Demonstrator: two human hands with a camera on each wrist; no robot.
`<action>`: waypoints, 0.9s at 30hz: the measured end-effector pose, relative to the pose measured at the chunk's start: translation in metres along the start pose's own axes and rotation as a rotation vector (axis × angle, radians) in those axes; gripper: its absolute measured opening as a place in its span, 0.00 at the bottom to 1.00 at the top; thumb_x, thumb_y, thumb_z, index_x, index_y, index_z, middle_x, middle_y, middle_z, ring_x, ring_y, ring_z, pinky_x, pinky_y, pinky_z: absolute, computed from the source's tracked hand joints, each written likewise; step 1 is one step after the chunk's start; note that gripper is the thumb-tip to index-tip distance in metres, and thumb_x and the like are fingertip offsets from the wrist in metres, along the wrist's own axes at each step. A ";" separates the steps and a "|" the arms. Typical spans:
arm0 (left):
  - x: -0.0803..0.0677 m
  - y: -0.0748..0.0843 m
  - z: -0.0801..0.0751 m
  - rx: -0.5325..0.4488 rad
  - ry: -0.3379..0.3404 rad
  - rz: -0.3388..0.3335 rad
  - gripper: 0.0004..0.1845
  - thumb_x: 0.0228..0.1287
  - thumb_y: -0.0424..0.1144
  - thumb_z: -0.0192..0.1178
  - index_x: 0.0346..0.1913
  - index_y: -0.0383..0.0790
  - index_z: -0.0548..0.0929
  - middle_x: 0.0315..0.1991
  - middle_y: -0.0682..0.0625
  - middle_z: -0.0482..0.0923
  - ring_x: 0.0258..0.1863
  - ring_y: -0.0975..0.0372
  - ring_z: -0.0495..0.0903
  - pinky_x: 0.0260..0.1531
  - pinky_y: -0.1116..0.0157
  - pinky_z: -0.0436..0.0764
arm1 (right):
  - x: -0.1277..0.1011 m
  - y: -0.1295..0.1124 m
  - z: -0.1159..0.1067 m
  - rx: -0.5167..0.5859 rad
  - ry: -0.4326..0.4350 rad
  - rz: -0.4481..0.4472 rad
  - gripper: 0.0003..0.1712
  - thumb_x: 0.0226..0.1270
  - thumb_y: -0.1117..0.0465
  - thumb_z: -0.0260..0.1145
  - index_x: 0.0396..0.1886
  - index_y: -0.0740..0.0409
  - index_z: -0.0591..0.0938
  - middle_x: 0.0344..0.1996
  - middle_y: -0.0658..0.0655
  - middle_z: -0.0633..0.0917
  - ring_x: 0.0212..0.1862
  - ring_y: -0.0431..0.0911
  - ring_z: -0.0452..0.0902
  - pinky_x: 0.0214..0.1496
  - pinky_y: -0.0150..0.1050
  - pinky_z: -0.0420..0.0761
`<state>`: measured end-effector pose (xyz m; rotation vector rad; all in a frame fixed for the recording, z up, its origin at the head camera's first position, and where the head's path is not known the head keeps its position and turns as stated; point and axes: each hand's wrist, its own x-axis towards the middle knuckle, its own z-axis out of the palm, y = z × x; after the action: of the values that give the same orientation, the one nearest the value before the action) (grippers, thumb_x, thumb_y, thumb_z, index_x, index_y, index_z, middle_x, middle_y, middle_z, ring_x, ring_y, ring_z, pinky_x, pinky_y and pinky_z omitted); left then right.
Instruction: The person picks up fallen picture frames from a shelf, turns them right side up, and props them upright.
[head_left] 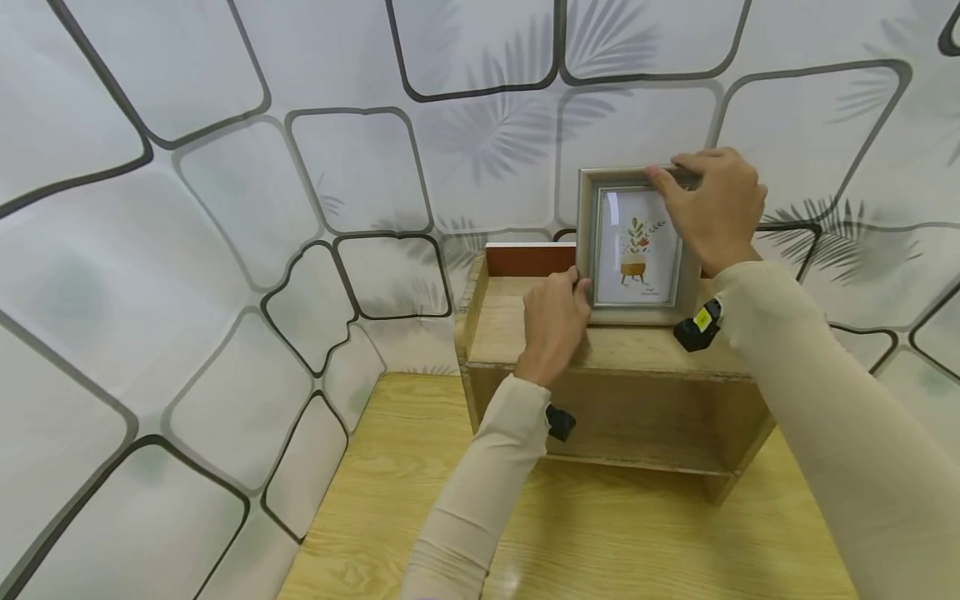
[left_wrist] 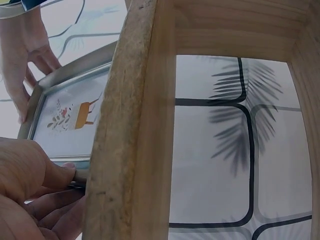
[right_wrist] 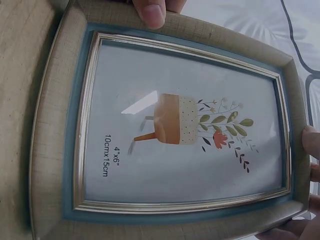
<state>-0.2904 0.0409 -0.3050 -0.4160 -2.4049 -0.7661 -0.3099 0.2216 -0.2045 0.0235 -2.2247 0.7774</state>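
Observation:
A picture frame (head_left: 637, 242) with a beige border stands upright on the top board of a small wooden shelf (head_left: 502, 329). Its print, a potted plant with a red flower, faces me. My left hand (head_left: 553, 321) pinches the frame's left side near the bottom, thumb on the front. At the upper right corner my right hand (head_left: 716, 204) grips the top edge, its thumb over the front and the other fingers behind. In the right wrist view the frame (right_wrist: 180, 125) appears turned sideways, with "4"x6" 10cmx15cm" printed on it.
The shelf stands on a yellow wood-grain table (head_left: 405, 467) near a patterned wall (head_left: 495, 158). Another patterned wall (head_left: 150, 250) rises at the left. A reddish-brown strip (head_left: 528, 261) runs along the shelf's back, and an open compartment (head_left: 637, 417) lies below the top board.

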 end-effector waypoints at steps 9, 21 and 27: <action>0.001 0.001 -0.001 0.008 -0.002 -0.017 0.14 0.73 0.42 0.62 0.28 0.41 0.82 0.26 0.47 0.85 0.30 0.53 0.87 0.32 0.57 0.81 | -0.001 -0.001 0.001 -0.004 0.010 0.018 0.32 0.71 0.38 0.64 0.60 0.57 0.85 0.61 0.61 0.82 0.65 0.60 0.73 0.64 0.65 0.63; 0.001 -0.001 -0.001 -0.028 -0.015 -0.026 0.15 0.73 0.42 0.61 0.26 0.41 0.80 0.23 0.48 0.82 0.28 0.55 0.85 0.31 0.57 0.80 | 0.000 -0.002 0.001 -0.009 0.001 0.006 0.31 0.72 0.39 0.62 0.60 0.58 0.85 0.60 0.63 0.82 0.64 0.61 0.74 0.65 0.65 0.64; 0.002 -0.002 -0.008 -0.058 -0.055 -0.033 0.15 0.76 0.43 0.58 0.51 0.34 0.84 0.38 0.44 0.88 0.40 0.53 0.88 0.42 0.55 0.83 | 0.003 -0.004 -0.014 -0.017 -0.097 -0.017 0.36 0.73 0.38 0.56 0.67 0.60 0.78 0.67 0.66 0.76 0.70 0.62 0.68 0.71 0.65 0.58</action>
<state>-0.2890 0.0342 -0.2994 -0.4268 -2.4508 -0.8516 -0.3021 0.2261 -0.1928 0.0725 -2.3196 0.7626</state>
